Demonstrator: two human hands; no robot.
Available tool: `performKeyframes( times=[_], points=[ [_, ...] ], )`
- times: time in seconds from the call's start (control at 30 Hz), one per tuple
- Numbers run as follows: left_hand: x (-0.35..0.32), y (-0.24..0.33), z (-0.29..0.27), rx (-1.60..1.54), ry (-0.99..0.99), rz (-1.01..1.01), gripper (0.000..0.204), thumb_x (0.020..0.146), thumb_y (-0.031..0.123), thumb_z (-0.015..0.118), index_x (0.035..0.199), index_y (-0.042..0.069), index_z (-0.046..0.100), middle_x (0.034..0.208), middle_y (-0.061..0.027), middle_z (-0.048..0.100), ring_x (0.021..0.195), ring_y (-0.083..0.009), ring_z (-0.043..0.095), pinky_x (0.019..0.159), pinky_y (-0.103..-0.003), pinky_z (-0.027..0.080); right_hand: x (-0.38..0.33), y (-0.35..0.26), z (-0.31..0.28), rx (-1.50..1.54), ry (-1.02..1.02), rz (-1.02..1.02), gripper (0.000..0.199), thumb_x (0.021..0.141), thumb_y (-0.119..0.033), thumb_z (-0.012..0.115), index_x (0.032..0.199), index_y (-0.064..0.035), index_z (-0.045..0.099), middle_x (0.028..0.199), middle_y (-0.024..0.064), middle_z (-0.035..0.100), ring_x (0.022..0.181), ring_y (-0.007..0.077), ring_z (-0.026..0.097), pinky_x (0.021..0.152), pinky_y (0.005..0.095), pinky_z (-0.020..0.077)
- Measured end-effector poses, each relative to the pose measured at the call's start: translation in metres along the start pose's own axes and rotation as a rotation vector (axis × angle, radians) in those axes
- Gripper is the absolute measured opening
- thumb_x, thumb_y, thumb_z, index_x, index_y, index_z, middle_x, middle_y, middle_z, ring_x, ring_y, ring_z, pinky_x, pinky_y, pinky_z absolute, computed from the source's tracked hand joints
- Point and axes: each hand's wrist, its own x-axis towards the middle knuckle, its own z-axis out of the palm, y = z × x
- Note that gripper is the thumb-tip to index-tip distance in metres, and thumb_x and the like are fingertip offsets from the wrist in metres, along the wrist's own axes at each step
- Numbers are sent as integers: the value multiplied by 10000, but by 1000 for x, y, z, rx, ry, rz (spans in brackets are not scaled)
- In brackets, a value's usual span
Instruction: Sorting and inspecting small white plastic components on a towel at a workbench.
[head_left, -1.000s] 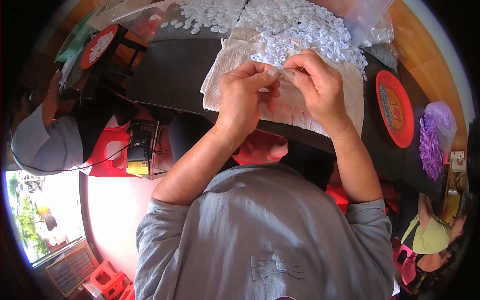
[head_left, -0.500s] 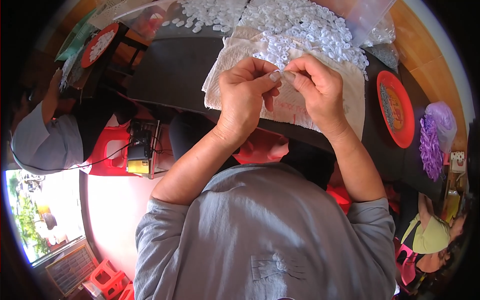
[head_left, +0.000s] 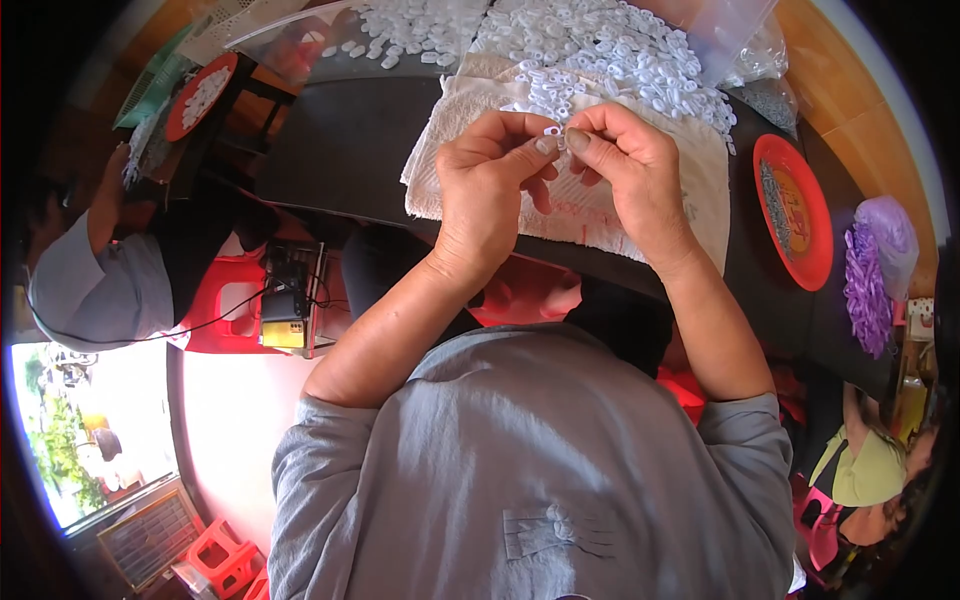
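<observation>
A worker's left hand (head_left: 485, 170) pinches a white oval ring (head_left: 552, 131) above a beige towel (head_left: 702, 205), its opening plainer than moments earlier, handwork seemingly unfinished; whether the adjacent right hand (head_left: 635, 168) grips it is unclear.

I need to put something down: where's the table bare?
Widest: the dark table left of the cloth. A narrower strip runs between cloth and red plate. Crowded: the cloth's far end, under white pieces; nearer, left hand and right hand.

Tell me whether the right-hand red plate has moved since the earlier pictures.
No: the red plate keeps its place on the black table; the whole view shifts slightly.
</observation>
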Motion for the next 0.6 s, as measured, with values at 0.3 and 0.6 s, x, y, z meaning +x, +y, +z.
performKeyframes(
  times=[0.3, 0.6],
  points=[
    [-2, 4, -6, -138, -10, -168, 116, 881, 2, 585, 975, -65, 599, 823, -111, 622, 673, -163, 602, 509, -264, 475, 0, 1, 1, -259, -4, -234, 51, 879, -24, 590, 915, 11, 579, 792, 49, 614, 719, 121, 553, 655, 266, 462],
    [-2, 2, -2, 144, -21, 53, 63, 864, -26, 589, 904, -59, 624, 777, -81, 631, 627, -117, 586, 499, -231, 464, 5, 6, 0, -588, 32, -599, 32, 881, -22, 575, 890, 4, 560, 739, 61, 562, 705, 146, 544, 643, 268, 448]
  ],
)
